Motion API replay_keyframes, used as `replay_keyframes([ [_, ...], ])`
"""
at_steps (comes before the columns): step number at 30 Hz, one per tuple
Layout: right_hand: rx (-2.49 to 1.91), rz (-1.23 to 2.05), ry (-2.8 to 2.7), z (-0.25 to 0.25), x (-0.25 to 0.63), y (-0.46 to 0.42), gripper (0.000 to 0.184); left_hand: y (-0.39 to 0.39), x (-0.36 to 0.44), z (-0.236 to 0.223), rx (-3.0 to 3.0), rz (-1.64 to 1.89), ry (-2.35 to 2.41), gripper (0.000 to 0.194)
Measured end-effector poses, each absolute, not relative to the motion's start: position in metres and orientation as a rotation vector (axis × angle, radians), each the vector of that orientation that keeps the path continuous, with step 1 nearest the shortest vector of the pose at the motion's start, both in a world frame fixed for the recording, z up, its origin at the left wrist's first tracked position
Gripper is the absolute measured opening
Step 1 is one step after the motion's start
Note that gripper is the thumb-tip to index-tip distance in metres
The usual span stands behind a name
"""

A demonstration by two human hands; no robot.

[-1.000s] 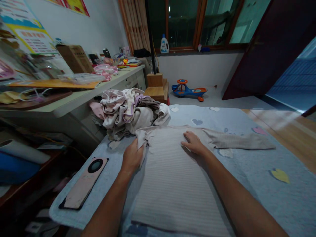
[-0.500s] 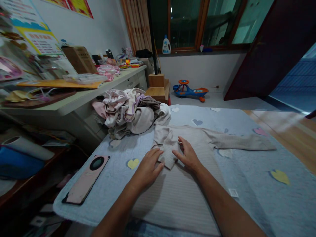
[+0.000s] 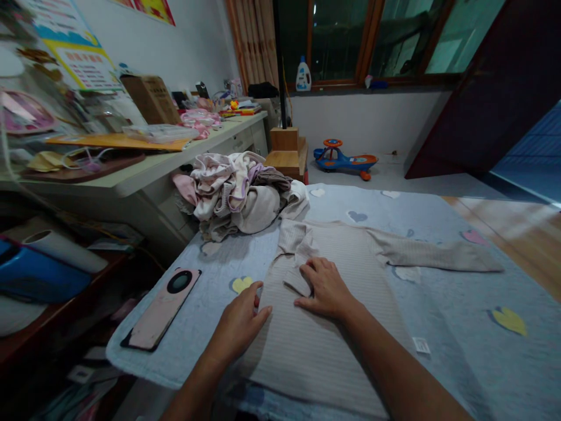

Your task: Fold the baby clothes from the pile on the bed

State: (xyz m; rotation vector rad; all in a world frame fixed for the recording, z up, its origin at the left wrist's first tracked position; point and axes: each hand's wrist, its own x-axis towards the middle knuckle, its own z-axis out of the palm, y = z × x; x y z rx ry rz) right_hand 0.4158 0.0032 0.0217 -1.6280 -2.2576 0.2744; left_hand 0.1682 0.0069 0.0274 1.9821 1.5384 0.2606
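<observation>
Nearby, heaped clothes [image 3: 232, 196], pink phone [image 3: 162, 310], open hands [image 3: 239, 321] [image 3: 326, 289] on ribbed garment [image 3: 315, 362], gripping nothing

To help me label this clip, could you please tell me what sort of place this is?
It looks like a room in a family home, probably one with a small child: a blue ride-on toy car on the floor, a heart-patterned quilt spread out, and a heap of clothes beside it.

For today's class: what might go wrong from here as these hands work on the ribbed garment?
The left hand is close to the phone lying near the edge of the mat, so a careless move might knock it off. The heap of clothes sits against the ribbed garment and might slump onto it.
</observation>
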Motion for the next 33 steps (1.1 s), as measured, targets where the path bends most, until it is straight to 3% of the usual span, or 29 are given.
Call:
replay_keyframes([
  [5, -1.650, 0.216, -2.213, 0.019, 0.415, 0.004, 0.023, -0.003, 0.167, 0.035, 1.931, 0.169, 1.500, 0.050],
  [11, -1.543, 0.388, -1.838, 0.010, 0.432, 0.014, 0.021, -0.012, 0.162, 0.037, 1.826, 0.234, 1.416, 0.059],
  [15, -1.500, 0.560, -1.404, 0.009, 0.454, 0.021, 0.006, -0.015, 0.169, 0.042, 1.673, 0.370, 1.302, 0.063],
  [23, -1.195, 0.910, -0.720, 0.006, 0.487, 0.032, 0.031, -0.029, 0.203, 0.046, 1.506, 0.482, 1.061, 0.071],
  [33, -0.882, 0.743, -0.273, 0.031, 0.530, 0.033, 0.022, -0.044, 0.238, 0.067, 1.939, 0.316, 0.884, 0.063],
])
